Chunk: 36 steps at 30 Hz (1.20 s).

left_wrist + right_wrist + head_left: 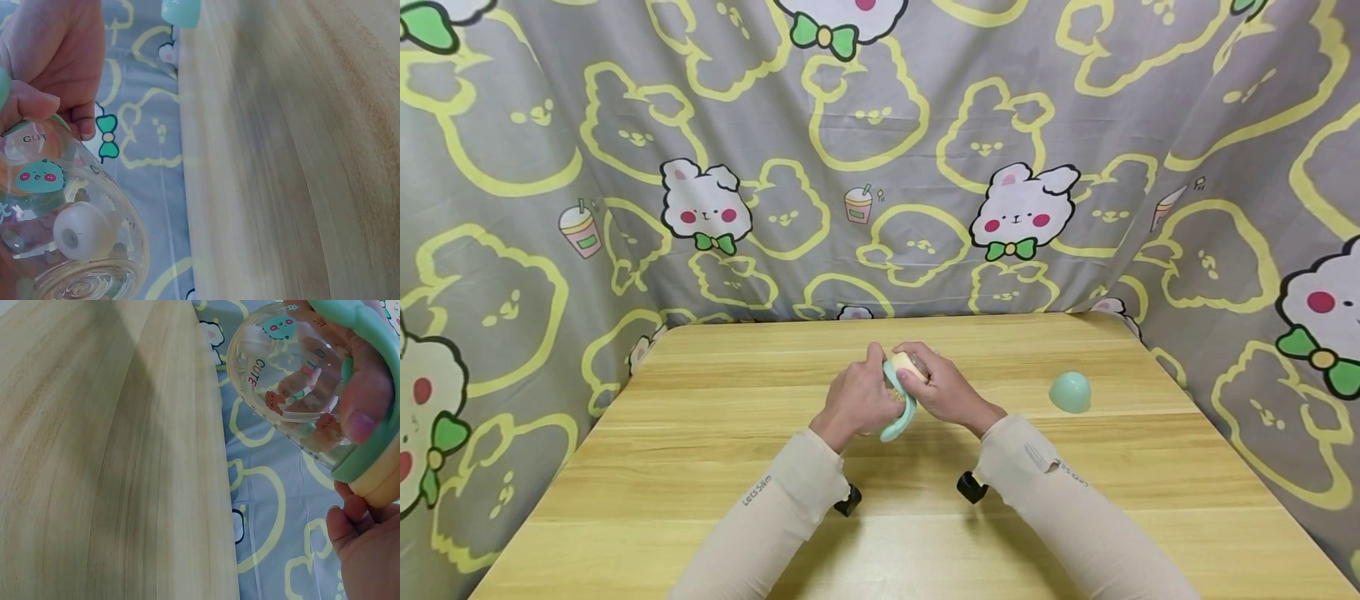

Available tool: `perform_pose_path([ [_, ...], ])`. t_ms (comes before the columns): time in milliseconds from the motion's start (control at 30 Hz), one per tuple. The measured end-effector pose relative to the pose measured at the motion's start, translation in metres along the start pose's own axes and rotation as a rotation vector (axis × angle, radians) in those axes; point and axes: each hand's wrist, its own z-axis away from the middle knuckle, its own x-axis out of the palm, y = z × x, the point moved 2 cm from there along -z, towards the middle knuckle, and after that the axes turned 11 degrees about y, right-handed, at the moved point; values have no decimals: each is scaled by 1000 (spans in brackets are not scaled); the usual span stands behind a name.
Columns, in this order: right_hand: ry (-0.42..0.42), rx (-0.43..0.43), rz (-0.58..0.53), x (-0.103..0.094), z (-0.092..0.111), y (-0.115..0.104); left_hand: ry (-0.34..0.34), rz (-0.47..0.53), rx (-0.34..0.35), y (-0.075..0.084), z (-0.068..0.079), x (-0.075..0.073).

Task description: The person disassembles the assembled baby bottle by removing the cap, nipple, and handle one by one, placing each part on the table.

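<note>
Both hands hold a baby's sippy cup [275,375] over the table. Its clear, rounded body carries small printed figures and letters, and a white ball-shaped straw weight [84,231] shows inside. My left hand [859,396] grips the mint-green handle [895,429], its fingers hooked through it and lying against the body. At the cup's top, my right hand [951,394] pinches the cream-coloured collar [381,475] between thumb and fingers. The cup is tilted, with its base toward the left arm. A mint-green dome cap [1070,392] rests on the table to the right.
The light wooden table [700,450] reaches back to a grey curtain [880,200] patterned with rabbits and yellow outlines, which also hangs at both sides. Black wrist mounts [972,487] hang under both cuffs, close over the tabletop.
</note>
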Motion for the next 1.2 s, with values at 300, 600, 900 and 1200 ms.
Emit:
perform_pose_path([
  [300,-14,9,-29,0,1,-2,1,0,-4,0,1,0],
  [600,-4,5,40,-2,1,-2,8,-12,3,0,1,-1],
  [900,39,-19,101,-3,0,-5,27,-17,19,3,3,-2],
  [1200,61,-5,94,-4,0,-6,3,-13,-37,4,2,0],
])
